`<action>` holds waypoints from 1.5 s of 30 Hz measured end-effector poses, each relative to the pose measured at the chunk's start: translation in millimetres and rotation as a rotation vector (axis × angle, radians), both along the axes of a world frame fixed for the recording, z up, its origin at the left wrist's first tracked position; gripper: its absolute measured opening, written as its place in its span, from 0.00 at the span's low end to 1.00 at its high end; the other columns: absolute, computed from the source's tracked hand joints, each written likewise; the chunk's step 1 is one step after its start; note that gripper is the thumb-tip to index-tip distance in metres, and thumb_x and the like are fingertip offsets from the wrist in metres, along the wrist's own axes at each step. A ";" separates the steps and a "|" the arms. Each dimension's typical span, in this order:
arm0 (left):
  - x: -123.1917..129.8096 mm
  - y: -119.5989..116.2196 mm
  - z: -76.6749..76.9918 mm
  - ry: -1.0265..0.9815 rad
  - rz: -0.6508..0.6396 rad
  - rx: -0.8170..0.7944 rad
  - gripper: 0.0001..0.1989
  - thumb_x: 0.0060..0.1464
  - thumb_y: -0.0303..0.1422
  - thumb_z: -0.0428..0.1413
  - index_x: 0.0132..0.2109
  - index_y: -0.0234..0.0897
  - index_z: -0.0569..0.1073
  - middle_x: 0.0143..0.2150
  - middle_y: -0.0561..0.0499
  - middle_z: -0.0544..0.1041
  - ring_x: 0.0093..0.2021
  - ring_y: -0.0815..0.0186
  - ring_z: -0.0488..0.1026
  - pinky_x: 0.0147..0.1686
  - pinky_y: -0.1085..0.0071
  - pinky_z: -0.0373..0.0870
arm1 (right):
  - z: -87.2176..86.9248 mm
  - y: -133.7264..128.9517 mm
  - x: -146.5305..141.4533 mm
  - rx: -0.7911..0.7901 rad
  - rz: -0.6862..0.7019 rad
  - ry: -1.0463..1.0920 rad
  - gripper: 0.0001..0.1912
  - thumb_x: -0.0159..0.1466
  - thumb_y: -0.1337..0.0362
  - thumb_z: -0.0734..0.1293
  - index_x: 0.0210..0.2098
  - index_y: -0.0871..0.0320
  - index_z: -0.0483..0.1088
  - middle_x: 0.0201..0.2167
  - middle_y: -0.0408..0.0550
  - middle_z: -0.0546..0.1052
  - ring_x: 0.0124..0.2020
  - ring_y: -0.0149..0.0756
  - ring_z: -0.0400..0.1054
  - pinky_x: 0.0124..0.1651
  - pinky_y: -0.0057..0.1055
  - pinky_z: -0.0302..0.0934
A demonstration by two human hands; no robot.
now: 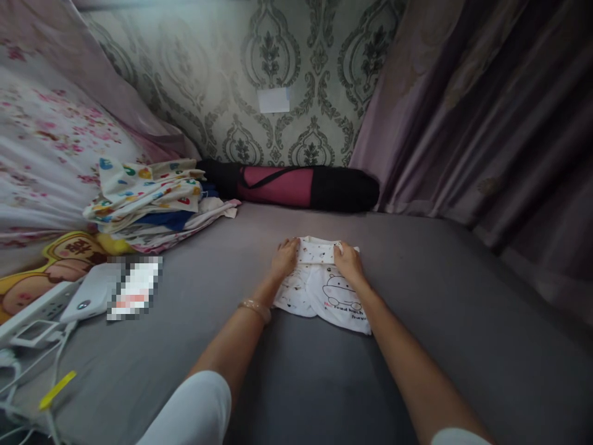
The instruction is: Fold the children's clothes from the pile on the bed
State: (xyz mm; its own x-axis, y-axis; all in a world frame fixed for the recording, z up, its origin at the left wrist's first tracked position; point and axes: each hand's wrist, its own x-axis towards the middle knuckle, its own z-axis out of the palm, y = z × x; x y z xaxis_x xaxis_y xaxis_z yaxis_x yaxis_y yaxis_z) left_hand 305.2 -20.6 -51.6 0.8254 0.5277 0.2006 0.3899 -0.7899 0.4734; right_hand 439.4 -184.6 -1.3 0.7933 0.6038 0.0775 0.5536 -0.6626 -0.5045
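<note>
A small white baby garment lies on the grey bed sheet in front of me, with tiny prints and a cartoon animal face above some lettering. Its far edge is folded over into a band. My left hand grips the left end of this band, a bangle round the wrist. At the right end, the fingers of my right hand are closed on the cloth, thumb on top. The lower part of the garment spreads towards me between my forearms. Some fingertips are hidden by the fabric.
Folded clothes are piled at the far left. A black and maroon long bag lies along the wall. A power strip, white device, cables and yellow cushion sit at left. Curtains hang at right.
</note>
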 end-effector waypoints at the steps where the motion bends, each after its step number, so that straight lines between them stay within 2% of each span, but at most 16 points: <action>1: -1.0 -2.2 1.1 0.042 0.021 0.025 0.29 0.58 0.21 0.43 0.66 0.36 0.60 0.67 0.41 0.62 0.68 0.55 0.56 0.65 0.51 0.52 | 0.5 -1.6 -1.4 -0.037 -0.008 -0.002 0.18 0.69 0.61 0.57 0.53 0.60 0.70 0.45 0.60 0.78 0.50 0.45 0.72 0.51 0.35 0.61; 5: -4.0 -10.1 7.7 0.147 0.073 0.092 0.30 0.59 0.22 0.41 0.68 0.36 0.57 0.69 0.41 0.59 0.69 0.51 0.53 0.65 0.47 0.52 | 2.6 -6.7 -7.6 -0.099 -0.016 -0.001 0.18 0.71 0.60 0.56 0.52 0.62 0.69 0.43 0.66 0.77 0.49 0.51 0.72 0.52 0.42 0.61; 8: -5.6 -13.6 12.1 0.169 0.074 0.110 0.31 0.58 0.23 0.41 0.68 0.39 0.57 0.70 0.44 0.58 0.69 0.50 0.53 0.64 0.46 0.52 | 1.1 -7.6 -10.3 -0.038 -0.040 0.023 0.15 0.71 0.63 0.56 0.49 0.63 0.69 0.42 0.68 0.77 0.51 0.53 0.71 0.53 0.46 0.61; 12: -6.2 -13.4 13.5 0.188 0.071 0.107 0.28 0.61 0.24 0.40 0.67 0.40 0.60 0.70 0.45 0.58 0.69 0.50 0.53 0.65 0.47 0.51 | -2.0 -6.3 -10.5 0.041 -0.072 0.054 0.12 0.69 0.67 0.58 0.47 0.62 0.69 0.44 0.69 0.76 0.54 0.52 0.69 0.56 0.45 0.58; 17: -5.5 -5.5 17.1 0.162 0.053 0.015 0.24 0.63 0.26 0.42 0.64 0.42 0.64 0.69 0.45 0.60 0.69 0.52 0.55 0.64 0.46 0.51 | 4.7 -7.6 -11.1 -0.117 -0.068 -0.078 0.16 0.69 0.67 0.56 0.52 0.67 0.67 0.50 0.73 0.71 0.54 0.55 0.68 0.55 0.47 0.59; 19: -4.9 -5.7 23.9 0.109 0.067 -0.018 0.22 0.64 0.28 0.42 0.61 0.41 0.67 0.68 0.44 0.62 0.67 0.53 0.57 0.64 0.45 0.51 | 8.0 -6.8 -14.6 -0.113 -0.057 -0.165 0.18 0.69 0.67 0.55 0.53 0.69 0.66 0.52 0.73 0.70 0.55 0.56 0.65 0.56 0.47 0.58; 21: -3.2 -10.6 32.2 0.030 0.057 0.026 0.20 0.64 0.29 0.43 0.59 0.40 0.68 0.67 0.42 0.64 0.67 0.55 0.58 0.64 0.46 0.50 | 8.2 -3.1 -20.7 -0.077 0.048 -0.256 0.19 0.70 0.67 0.52 0.55 0.67 0.66 0.55 0.70 0.69 0.59 0.54 0.61 0.60 0.47 0.53; 24: 1.9 -23.2 39.2 -0.002 -0.042 0.150 0.20 0.65 0.28 0.43 0.61 0.36 0.66 0.66 0.40 0.64 0.68 0.56 0.56 0.67 0.50 0.47 | 0.1 6.7 -32.2 -0.052 0.364 -0.324 0.24 0.70 0.66 0.50 0.62 0.63 0.62 0.63 0.61 0.64 0.66 0.47 0.52 0.68 0.45 0.41; 25: 3.8 -27.1 38.7 0.029 -0.068 0.170 0.21 0.65 0.28 0.43 0.63 0.35 0.65 0.67 0.39 0.63 0.69 0.56 0.56 0.67 0.51 0.46 | -4.3 10.1 -35.5 -0.065 0.445 -0.313 0.26 0.70 0.66 0.50 0.64 0.64 0.60 0.66 0.59 0.61 0.68 0.46 0.48 0.69 0.44 0.38; 27: 6.6 -32.3 33.5 0.095 -0.076 0.181 0.22 0.65 0.29 0.43 0.64 0.32 0.63 0.67 0.37 0.62 0.69 0.55 0.55 0.67 0.53 0.47 | -13.6 15.4 -39.7 -0.118 0.524 -0.258 0.29 0.69 0.64 0.50 0.67 0.67 0.55 0.69 0.57 0.55 0.71 0.44 0.43 0.70 0.43 0.34; 32: 4.7 -30.0 14.4 0.105 -0.063 0.160 0.24 0.67 0.33 0.40 0.66 0.30 0.61 0.68 0.36 0.60 0.70 0.52 0.52 0.67 0.51 0.48 | -23.8 16.7 -36.5 -0.178 0.558 -0.166 0.32 0.70 0.60 0.49 0.69 0.69 0.51 0.70 0.58 0.51 0.71 0.44 0.42 0.71 0.43 0.33; 38: 2.5 -25.3 10.3 0.137 -0.050 0.145 0.29 0.66 0.43 0.40 0.68 0.32 0.58 0.70 0.37 0.55 0.71 0.51 0.49 0.67 0.50 0.47 | -22.0 -1.1 -18.0 -0.208 0.508 -0.186 0.33 0.70 0.56 0.49 0.68 0.72 0.51 0.70 0.61 0.51 0.71 0.47 0.42 0.70 0.46 0.32; 42: 3.5 -24.9 8.2 0.158 -0.034 0.132 0.32 0.66 0.45 0.39 0.68 0.28 0.57 0.71 0.35 0.53 0.71 0.50 0.46 0.67 0.52 0.45 | -22.4 -18.9 -4.6 -0.199 0.465 -0.189 0.32 0.70 0.56 0.50 0.68 0.68 0.52 0.70 0.60 0.52 0.71 0.47 0.42 0.70 0.48 0.30; 45: 4.9 -22.9 5.0 0.167 -0.032 0.085 0.32 0.65 0.46 0.39 0.68 0.29 0.57 0.71 0.36 0.52 0.72 0.50 0.45 0.67 0.51 0.44 | -23.4 -29.9 2.6 -0.203 0.438 -0.178 0.32 0.70 0.56 0.50 0.68 0.67 0.53 0.70 0.59 0.52 0.71 0.47 0.40 0.70 0.48 0.29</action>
